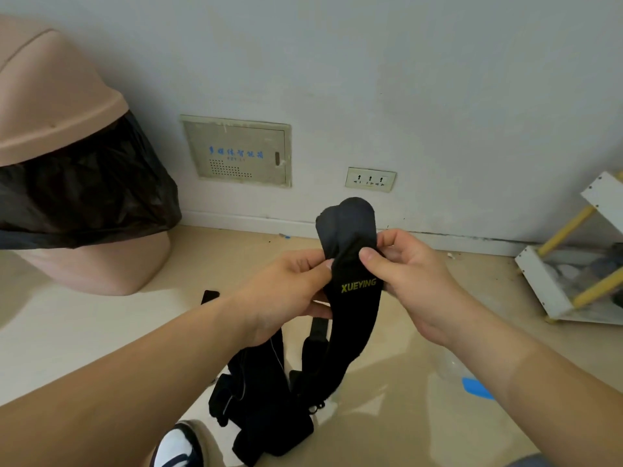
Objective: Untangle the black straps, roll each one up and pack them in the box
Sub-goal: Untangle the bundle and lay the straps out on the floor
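Though curled tight — fingers [394,239] on strap [357,308]

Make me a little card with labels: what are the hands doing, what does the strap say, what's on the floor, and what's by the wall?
left hand: pinches the black strap at its left edge
right hand: holds the same strap, thumb on the front
strap's top: folded over, sticking up above both hands
writing: yellow letters spelling XUEYING
floor: tangled pile of black straps; the held strap hangs down to it
wall: bin with a black bag, wall panel, socket
box: not in view
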`<act>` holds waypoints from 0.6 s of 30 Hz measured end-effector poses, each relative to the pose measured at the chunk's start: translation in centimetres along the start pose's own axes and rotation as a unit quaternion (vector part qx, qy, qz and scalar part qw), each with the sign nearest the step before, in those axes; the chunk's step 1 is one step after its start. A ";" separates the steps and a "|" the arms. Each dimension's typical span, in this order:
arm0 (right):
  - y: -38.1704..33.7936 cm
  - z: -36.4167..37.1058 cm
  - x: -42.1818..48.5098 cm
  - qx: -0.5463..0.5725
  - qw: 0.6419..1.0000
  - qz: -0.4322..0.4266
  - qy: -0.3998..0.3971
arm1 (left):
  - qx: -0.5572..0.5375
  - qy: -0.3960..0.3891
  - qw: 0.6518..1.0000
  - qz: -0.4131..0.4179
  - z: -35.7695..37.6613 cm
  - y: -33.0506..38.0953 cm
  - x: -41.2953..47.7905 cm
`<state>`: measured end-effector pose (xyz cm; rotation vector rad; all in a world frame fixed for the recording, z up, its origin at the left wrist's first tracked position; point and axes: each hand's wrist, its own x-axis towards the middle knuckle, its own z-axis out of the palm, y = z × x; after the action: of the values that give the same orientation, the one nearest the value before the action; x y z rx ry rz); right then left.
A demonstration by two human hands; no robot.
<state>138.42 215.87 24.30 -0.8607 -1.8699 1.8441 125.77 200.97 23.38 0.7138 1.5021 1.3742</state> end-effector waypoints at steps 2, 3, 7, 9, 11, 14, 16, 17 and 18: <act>0.2 0.3 -0.1 -0.005 1.000 0.006 -0.016 | -0.008 -0.001 1.000 -0.008 0.0 -0.1 0.0; 0.2 0.4 -0.2 -0.014 1.000 0.000 -0.017 | -0.013 -0.003 1.000 -0.015 0.0 -0.1 0.0; -0.1 0.7 -0.3 -0.012 0.999 -0.037 0.004 | -0.053 0.022 0.998 -0.026 0.0 -0.1 0.0; -0.2 0.6 -0.1 0.008 0.998 -0.051 0.025 | -0.086 0.037 0.995 -0.034 0.0 0.1 0.1; -0.4 0.4 0.0 0.019 0.998 -0.059 0.017 | -0.105 0.044 0.993 -0.039 0.2 0.3 0.1; -0.3 0.4 -0.1 -0.013 0.999 -0.050 -0.008 | -0.075 0.032 0.996 -0.030 0.4 0.3 0.0; 0.0 0.6 -0.1 -0.020 0.999 -0.030 0.001 | -0.043 0.023 0.999 -0.021 0.6 0.2 -0.1; 0.2 0.7 -0.1 -0.017 0.999 -0.025 0.007 | -0.035 0.022 0.999 -0.017 0.6 0.1 -0.1; 0.2 0.7 -0.1 -0.014 1.000 -0.024 0.012 | -0.032 0.022 0.999 -0.014 0.7 0.0 -0.1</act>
<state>138.07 215.29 24.02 -0.8357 -1.8885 1.7750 126.42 201.15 23.46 0.6236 1.4900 1.4199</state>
